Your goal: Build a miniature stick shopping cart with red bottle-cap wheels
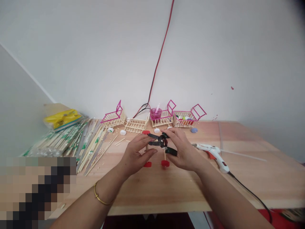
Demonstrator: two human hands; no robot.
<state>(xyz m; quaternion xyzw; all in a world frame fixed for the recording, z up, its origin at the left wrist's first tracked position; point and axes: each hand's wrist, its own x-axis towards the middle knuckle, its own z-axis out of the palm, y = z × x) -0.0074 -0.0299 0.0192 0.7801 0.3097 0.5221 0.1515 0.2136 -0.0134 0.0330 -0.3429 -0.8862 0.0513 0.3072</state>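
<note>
My right hand [184, 151] is closed round the black handles of wire-stripper pliers [160, 140], whose jaws are spread and point left. My left hand [134, 154] is closed on a wooden stick [146, 148] beside the jaws, its thumb stretched toward the pliers. Red round wheels sit at that stick's ends, the near wheel [147, 164] just below my left thumb. Another red wheel [165, 163] stands under the pliers on a second stick. Where the two sticks join is hidden behind the hands and the tool.
Small stick carts with purple trim [111, 119] line the wall, one holding a purple cup [156, 114]. Bundled sticks [64, 136] and a yellow packet [63, 118] lie left. A white glue gun [214, 154] lies right, its cord trailing over the table edge [166, 210].
</note>
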